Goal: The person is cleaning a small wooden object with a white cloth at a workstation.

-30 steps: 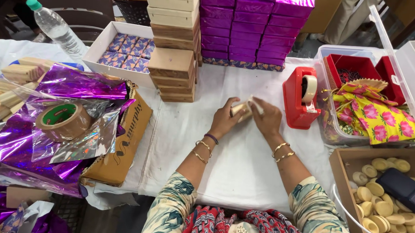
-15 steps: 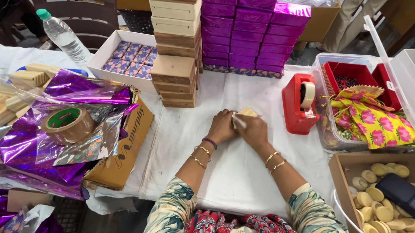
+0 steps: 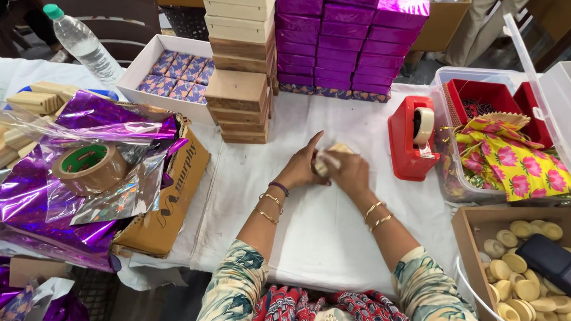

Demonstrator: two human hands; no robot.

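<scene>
Both hands meet at mid-worktop point(image 3: 333, 239) over a small pale wooden block point(image 3: 338, 149). The left hand point(image 3: 302, 169) cups its near side, forefinger raised, while the right hand point(image 3: 348, 171) closes its grip over the top. A red tape dispenser point(image 3: 412, 139) stands just to the right, stacked wooden boxes point(image 3: 240, 62) behind.

Red tape dispenser point(image 3: 412, 139), purple foil point(image 3: 52, 202), white tablecloth point(image 3: 334, 227).
</scene>
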